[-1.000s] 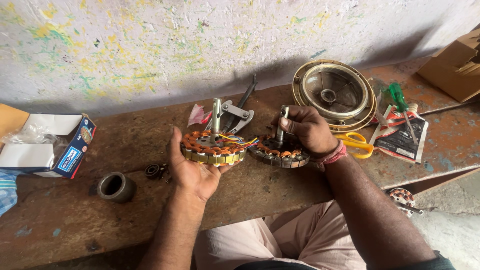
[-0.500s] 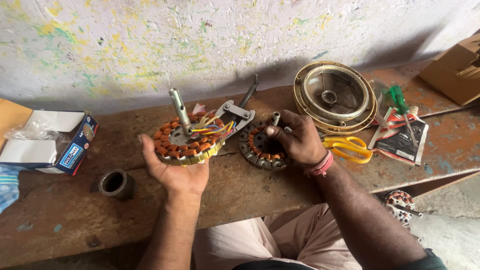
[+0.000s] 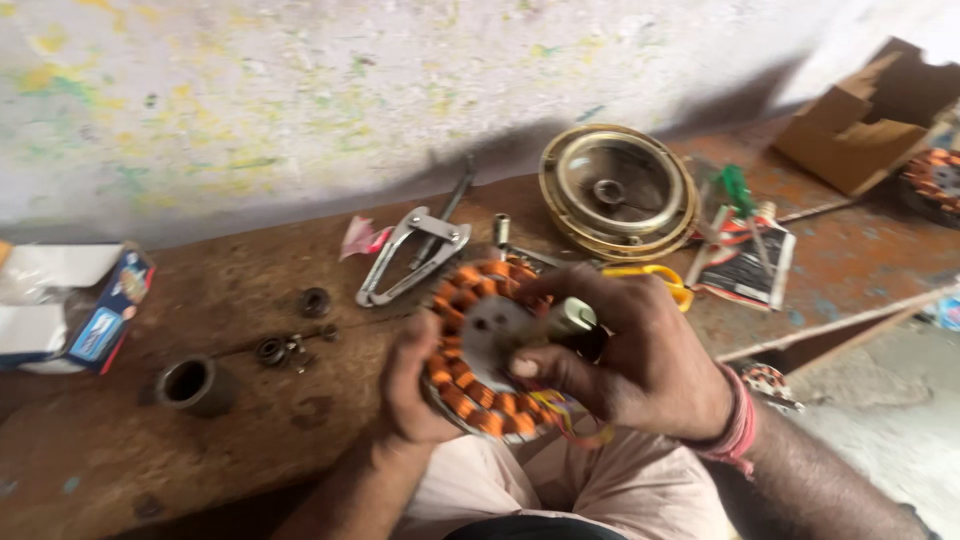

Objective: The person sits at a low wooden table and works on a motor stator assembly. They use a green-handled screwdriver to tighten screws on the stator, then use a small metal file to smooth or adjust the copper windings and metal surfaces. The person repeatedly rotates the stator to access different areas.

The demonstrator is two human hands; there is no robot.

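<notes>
A round motor stator (image 3: 478, 345) with orange copper windings and a pale metal centre is held tilted toward me above my lap. My left hand (image 3: 412, 392) grips its left rim from behind. My right hand (image 3: 628, 352) is closed over its right side, fingers around the short metal shaft (image 3: 572, 318) that sticks out of the centre. Coloured wires (image 3: 570, 418) hang from the lower edge under my right hand.
On the brown bench lie a metal puller tool (image 3: 410, 255), a round brass-rimmed motor cover (image 3: 617, 190), yellow-handled scissors (image 3: 655, 275), a green screwdriver (image 3: 738, 190), a dark metal sleeve (image 3: 192, 384), small bearings (image 3: 290, 345), a white and blue box (image 3: 75, 305) and a cardboard box (image 3: 860, 125).
Both hands lifted one stator off the bench and pulled it toward me. The right hand left the second stator and closed on the shaft of the held one.
</notes>
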